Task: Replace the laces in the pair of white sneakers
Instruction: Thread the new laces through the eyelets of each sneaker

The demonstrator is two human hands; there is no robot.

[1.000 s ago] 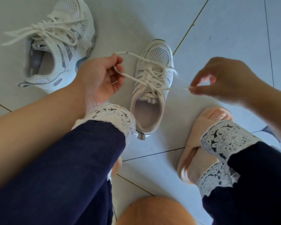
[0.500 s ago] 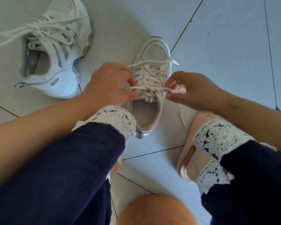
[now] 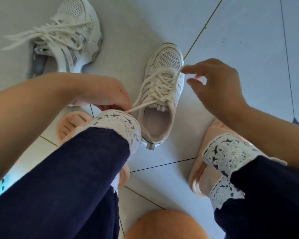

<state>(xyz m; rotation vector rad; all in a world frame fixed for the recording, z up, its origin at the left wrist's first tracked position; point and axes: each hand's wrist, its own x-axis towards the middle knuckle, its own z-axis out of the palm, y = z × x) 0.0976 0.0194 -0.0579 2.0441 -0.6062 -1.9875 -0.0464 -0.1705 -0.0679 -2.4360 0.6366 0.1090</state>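
1. Tiled floor (image 3: 240, 40): pale grey, dark grout lines running across it, carrying everything listed below.
2. 2 navy trouser legs, left (image 3: 67, 178) and right (image 3: 266, 195), each ending in a white lace cuff, are filling the lower part of the view.
3. Rounded orange object (image 3: 162, 225) is showing at the bottom edge between the legs; I cannot tell what it is.
4. Far sneaker (image 3: 72, 37) is lying tilted at upper left, well apart from the other, its loose laces (image 3: 41, 35) trailing to the left.
5. Near sneaker (image 3: 162, 94) is standing upright at centre between both hands, toe pointing away, opening facing the person.
6. 2 peach slippers, left slipper (image 3: 69, 125) and right slipper (image 3: 205, 169), are sitting under the cuffs.
7. Left hand (image 3: 102, 94) is hovering just above the left cuff, its fingers (image 3: 110, 106) pinching together on 1 lace end.
8. Right hand (image 3: 219, 87) is hovering just beside the near sneaker's right side, its fingers (image 3: 193, 68) loosely curled and apart, holding nothing visible.
9. Lace (image 3: 155, 87) is crossing the near sneaker's eyelets, 1 end (image 3: 140, 106) stretching taut to the left hand.
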